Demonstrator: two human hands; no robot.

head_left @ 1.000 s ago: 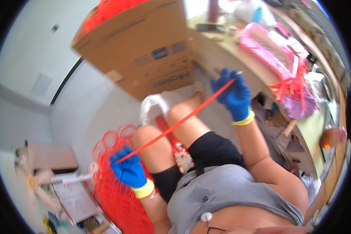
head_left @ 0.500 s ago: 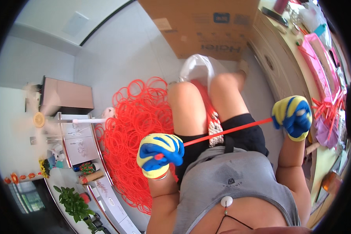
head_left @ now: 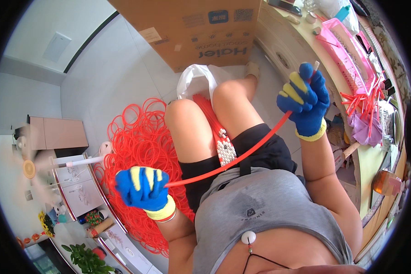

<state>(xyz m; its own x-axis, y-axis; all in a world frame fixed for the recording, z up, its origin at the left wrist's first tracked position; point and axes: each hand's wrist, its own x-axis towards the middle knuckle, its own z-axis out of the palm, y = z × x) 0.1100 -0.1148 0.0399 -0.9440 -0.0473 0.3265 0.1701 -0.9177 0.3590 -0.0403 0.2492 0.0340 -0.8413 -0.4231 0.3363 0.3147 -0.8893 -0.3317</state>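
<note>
A thin red tube [head_left: 235, 160] runs between my two gloved hands in front of my lap, sagging in a slack curve. My left hand [head_left: 144, 186], in a blue and yellow work glove, is closed round its left end, at the edge of a pile of red loops [head_left: 134, 137]. On the other side, my right hand [head_left: 306, 98] grips the tube near its white tip [head_left: 316, 65], which pokes up past the thumb. A bundle of similar red tubes [head_left: 208, 114] lies between my thighs, its white ends [head_left: 226, 151] towards me.
Beyond my knees sit a white plastic bag [head_left: 196, 75] and a large cardboard box [head_left: 192, 36]. Along the right, a cabinet top holds a pink basket [head_left: 347, 57], short red pieces [head_left: 365, 98] and a purple cloth [head_left: 366, 128]. A fan [head_left: 28, 169] stands at the left.
The tube went from straight and taut to slack and bowed. Both hands turned; my right hand rose with the white tip pointing up, and my left moved outward. The whole view shifted.
</note>
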